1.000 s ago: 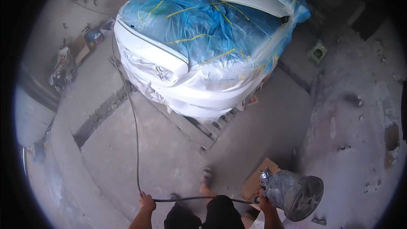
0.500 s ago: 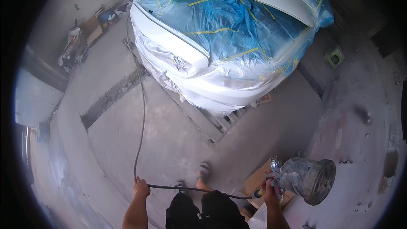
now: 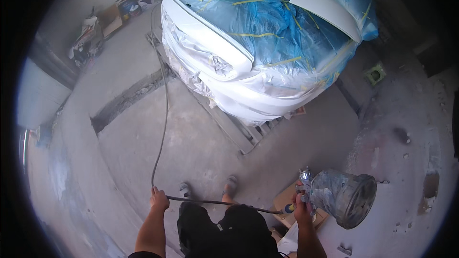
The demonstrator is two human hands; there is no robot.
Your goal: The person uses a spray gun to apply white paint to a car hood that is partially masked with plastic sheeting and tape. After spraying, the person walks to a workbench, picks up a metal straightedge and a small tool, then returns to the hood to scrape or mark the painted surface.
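Note:
At the lower left, my left hand [image 3: 159,198] is closed around a dark air hose [image 3: 205,201]. From there the hose crosses in front of my legs to a spray gun [image 3: 305,176], whose handle my right hand [image 3: 301,210] grips. A large, paint-smeared cup [image 3: 342,198] is joined to the gun and tilts out to the right. Farther off stands a car [image 3: 229,101] with white body panels, its upper part wrapped in blue plastic film [image 3: 267,33] held by yellow tape strips. My right fingers partly hide the gun's handle.
An open cardboard box [image 3: 287,200] is on the floor below the gun. The hose runs up past a floor trench [image 3: 129,98] at the car's left. Boxes and scraps [image 3: 111,20] lie along the far left wall. A metal floor grating [image 3: 244,138] sits below the car's front.
The car has shifted slightly right and up in view. My left foot shows more, stepped forward beside the right. Both hands keep their hold on the hose and gun.

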